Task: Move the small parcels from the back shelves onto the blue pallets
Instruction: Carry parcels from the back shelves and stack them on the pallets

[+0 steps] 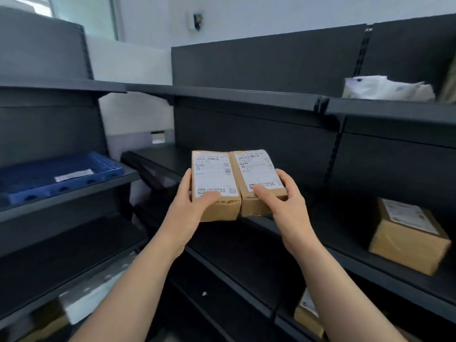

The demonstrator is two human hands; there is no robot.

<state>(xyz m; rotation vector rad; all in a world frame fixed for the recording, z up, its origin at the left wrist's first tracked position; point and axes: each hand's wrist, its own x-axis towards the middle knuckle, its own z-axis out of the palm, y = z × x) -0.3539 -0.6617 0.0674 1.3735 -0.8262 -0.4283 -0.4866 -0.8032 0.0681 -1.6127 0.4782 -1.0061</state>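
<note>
Two small brown cardboard parcels with white shipping labels are held side by side in front of the dark back shelf (246,225). My left hand (190,206) grips the left parcel (214,178), thumb on its label and fingers round its left side. My right hand (286,201) grips the right parcel (256,174) the same way, from the right. The two parcels touch along their inner edges. A blue pallet (56,176) lies on the middle shelf of the left rack, with a white slip on it.
Another brown labelled parcel (407,233) sits on the shelf at right. White soft packages (387,88) lie on the top right shelf. More parcels (308,314) and a white package (91,294) show on lower shelves. The dark racks meet at a corner.
</note>
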